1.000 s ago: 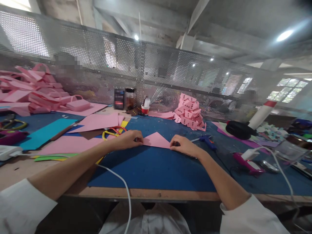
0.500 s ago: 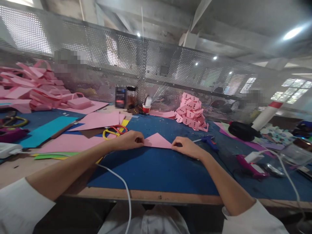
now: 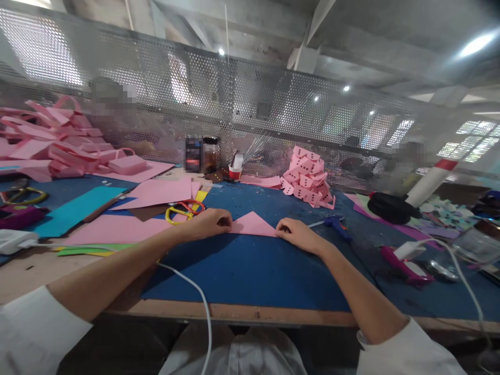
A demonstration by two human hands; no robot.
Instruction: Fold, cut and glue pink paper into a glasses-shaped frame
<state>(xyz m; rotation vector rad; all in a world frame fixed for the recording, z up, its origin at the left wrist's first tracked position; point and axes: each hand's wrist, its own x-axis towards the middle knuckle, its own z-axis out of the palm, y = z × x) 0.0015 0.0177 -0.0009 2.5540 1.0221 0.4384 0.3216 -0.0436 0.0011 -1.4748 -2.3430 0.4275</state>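
A pink paper triangle (image 3: 253, 225) lies on the blue table mat (image 3: 250, 271), its long straight edge towards me and its point facing away. My left hand (image 3: 214, 222) is closed with its fingertips pinching the left corner. At the opposite corner, my right hand (image 3: 299, 234) pinches the paper the same way. Just behind my left wrist rest scissors (image 3: 185, 212) with yellow and red handles. A blue glue gun (image 3: 338, 228) lies to the right of my right hand.
Pink paper pieces with black dots (image 3: 307, 177) are heaped at the back. Folded pink paper strips (image 3: 66, 143) pile up at the far left, near a turquoise sheet (image 3: 78, 211). A white cable (image 3: 195, 289) hangs over the front edge. A red-and-white cup (image 3: 235, 172) stands behind.
Both hands keep their hold on the corners of the pink paper triangle, with almost no movement. The view has shifted very slightly.
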